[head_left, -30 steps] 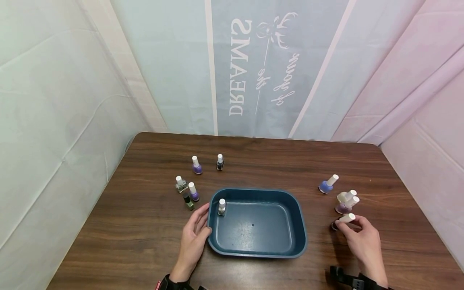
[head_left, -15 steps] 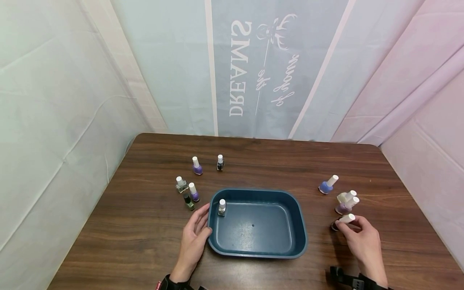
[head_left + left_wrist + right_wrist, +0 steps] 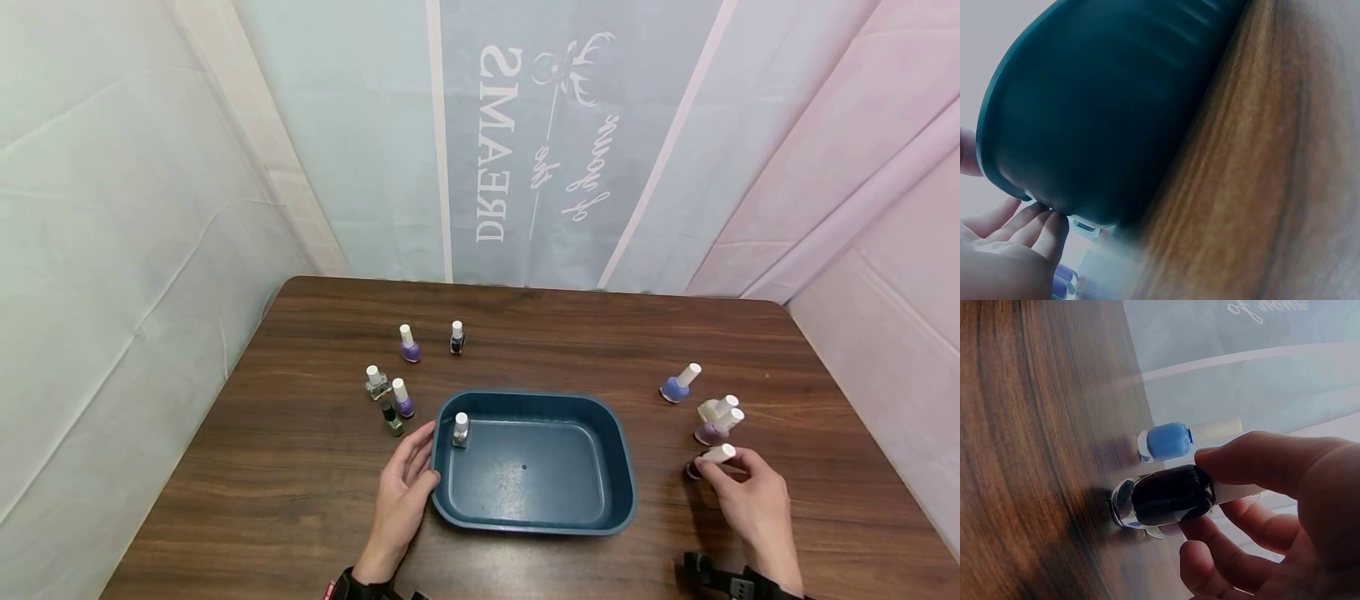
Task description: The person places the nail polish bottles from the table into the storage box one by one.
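My left hand grips the left end of a dark blue plastic tray, thumb at the rim and fingers along the outer wall. A nail polish bottle with a white cap stands inside the tray at its left end. To the tray's right, my right hand pinches a dark nail polish bottle between thumb and fingers. Its white cap points up and to the right, and its base is right at the tabletop. A blue nail polish bottle appears just behind it in the right wrist view.
Beyond the right hand stand a purple bottle, a pale one and the blue one. Left of the tray are a green bottle, a clear one and a purple one. Two more stand farther back on the wooden table.
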The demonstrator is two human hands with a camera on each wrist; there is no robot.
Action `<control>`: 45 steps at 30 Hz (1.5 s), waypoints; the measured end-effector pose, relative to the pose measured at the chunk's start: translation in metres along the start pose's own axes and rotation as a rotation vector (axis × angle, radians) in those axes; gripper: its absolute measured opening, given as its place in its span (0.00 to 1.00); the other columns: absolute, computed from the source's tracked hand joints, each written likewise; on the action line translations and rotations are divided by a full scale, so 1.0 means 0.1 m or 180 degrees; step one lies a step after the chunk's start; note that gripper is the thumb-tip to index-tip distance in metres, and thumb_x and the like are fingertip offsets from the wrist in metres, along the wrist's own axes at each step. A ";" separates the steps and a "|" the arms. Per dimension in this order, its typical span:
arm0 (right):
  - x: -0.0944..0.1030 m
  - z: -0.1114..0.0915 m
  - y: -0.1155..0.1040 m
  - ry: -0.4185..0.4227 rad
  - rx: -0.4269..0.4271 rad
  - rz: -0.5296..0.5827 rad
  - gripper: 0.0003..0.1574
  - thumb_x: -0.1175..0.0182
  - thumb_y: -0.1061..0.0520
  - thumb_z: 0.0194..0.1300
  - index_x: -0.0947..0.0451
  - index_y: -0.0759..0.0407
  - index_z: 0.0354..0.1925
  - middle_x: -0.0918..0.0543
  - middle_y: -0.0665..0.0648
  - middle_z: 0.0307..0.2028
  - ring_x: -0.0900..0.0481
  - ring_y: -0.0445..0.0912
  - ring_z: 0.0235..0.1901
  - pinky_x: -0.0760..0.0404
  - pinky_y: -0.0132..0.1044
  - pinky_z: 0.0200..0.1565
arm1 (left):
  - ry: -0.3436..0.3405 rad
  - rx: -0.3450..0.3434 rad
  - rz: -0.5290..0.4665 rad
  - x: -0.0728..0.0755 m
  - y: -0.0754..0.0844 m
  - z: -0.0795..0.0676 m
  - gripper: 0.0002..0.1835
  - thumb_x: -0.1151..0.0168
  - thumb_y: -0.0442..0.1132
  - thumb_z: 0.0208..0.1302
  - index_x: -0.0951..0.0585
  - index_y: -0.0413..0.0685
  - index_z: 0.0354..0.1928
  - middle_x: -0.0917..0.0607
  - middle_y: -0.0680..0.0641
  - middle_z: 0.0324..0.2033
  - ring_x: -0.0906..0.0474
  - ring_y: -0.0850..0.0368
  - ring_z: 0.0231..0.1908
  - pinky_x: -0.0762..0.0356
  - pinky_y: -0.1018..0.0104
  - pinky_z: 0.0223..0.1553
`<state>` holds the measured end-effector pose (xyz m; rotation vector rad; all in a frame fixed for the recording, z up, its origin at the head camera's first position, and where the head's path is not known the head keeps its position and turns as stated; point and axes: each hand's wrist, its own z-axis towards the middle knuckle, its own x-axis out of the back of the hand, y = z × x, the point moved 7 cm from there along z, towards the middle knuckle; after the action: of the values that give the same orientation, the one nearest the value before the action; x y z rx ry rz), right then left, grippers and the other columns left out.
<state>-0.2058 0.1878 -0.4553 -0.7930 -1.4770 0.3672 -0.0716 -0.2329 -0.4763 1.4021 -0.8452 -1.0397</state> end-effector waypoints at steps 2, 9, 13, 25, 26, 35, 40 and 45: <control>0.01 0.00 0.00 0.0010 0.0017 -0.0021 0.25 0.35 0.48 0.59 0.23 0.65 0.48 0.18 0.68 0.43 0.29 0.33 0.28 0.28 0.31 0.26 | 0.0000 -0.0004 -0.0009 0.00 0.00 0.00 0.33 0.54 0.18 0.53 0.33 0.36 0.66 0.31 0.37 0.67 0.36 0.43 0.67 0.34 0.80 0.60; 0.03 -0.01 0.00 0.0033 0.0045 -0.0077 0.25 0.36 0.47 0.60 0.23 0.65 0.47 0.16 0.65 0.38 0.29 0.35 0.27 0.29 0.31 0.26 | 0.0001 0.0013 -0.0007 0.00 -0.01 0.00 0.34 0.54 0.18 0.53 0.33 0.36 0.66 0.32 0.37 0.67 0.36 0.44 0.67 0.34 0.81 0.60; 0.04 0.00 0.00 0.0042 0.0059 -0.0107 0.25 0.36 0.47 0.60 0.23 0.65 0.47 0.16 0.65 0.38 0.29 0.36 0.27 0.29 0.31 0.26 | -0.0003 -0.0002 -0.0019 0.00 -0.01 0.00 0.34 0.54 0.18 0.53 0.33 0.36 0.66 0.32 0.37 0.67 0.35 0.44 0.67 0.34 0.81 0.60; 0.08 -0.02 -0.03 0.0098 0.0135 -0.0085 0.24 0.36 0.47 0.60 0.22 0.63 0.47 0.15 0.60 0.34 0.32 0.29 0.24 0.31 0.30 0.26 | -0.0006 -0.0016 -0.0028 0.00 -0.02 -0.01 0.34 0.54 0.18 0.53 0.33 0.36 0.66 0.32 0.36 0.67 0.35 0.44 0.67 0.34 0.81 0.60; 0.08 -0.02 -0.04 0.0095 0.0139 -0.0088 0.24 0.36 0.47 0.60 0.22 0.63 0.47 0.15 0.61 0.34 0.32 0.29 0.24 0.31 0.30 0.26 | -0.0002 -0.0013 -0.0024 0.00 -0.02 -0.01 0.34 0.54 0.18 0.53 0.33 0.36 0.66 0.31 0.36 0.67 0.35 0.44 0.67 0.34 0.81 0.60; 0.09 -0.03 -0.11 0.0049 0.0182 -0.0174 0.26 0.37 0.46 0.61 0.23 0.63 0.49 0.17 0.66 0.42 0.27 0.40 0.32 0.31 0.31 0.27 | 0.0028 0.0026 0.0020 0.00 -0.03 0.00 0.34 0.54 0.18 0.53 0.32 0.37 0.65 0.31 0.37 0.66 0.35 0.43 0.67 0.33 0.80 0.59; 0.09 -0.04 -0.14 0.0045 0.0183 -0.0169 0.25 0.36 0.46 0.60 0.22 0.63 0.48 0.17 0.63 0.37 0.29 0.39 0.29 0.32 0.32 0.26 | 0.0042 0.0042 0.0046 0.01 -0.03 0.00 0.34 0.54 0.19 0.53 0.32 0.37 0.65 0.31 0.38 0.66 0.35 0.43 0.67 0.33 0.80 0.59; 0.08 -0.05 -0.18 0.0001 0.0202 -0.0176 0.25 0.36 0.46 0.60 0.22 0.63 0.48 0.17 0.62 0.35 0.29 0.40 0.29 0.32 0.33 0.26 | 0.0047 0.0066 0.0076 0.01 -0.03 0.01 0.34 0.53 0.19 0.53 0.32 0.38 0.66 0.31 0.38 0.67 0.35 0.44 0.67 0.33 0.80 0.59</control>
<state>-0.2049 0.1792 -0.4375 -0.7004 -1.4769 0.3703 -0.0726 -0.2339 -0.4795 1.4122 -0.8622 -1.0039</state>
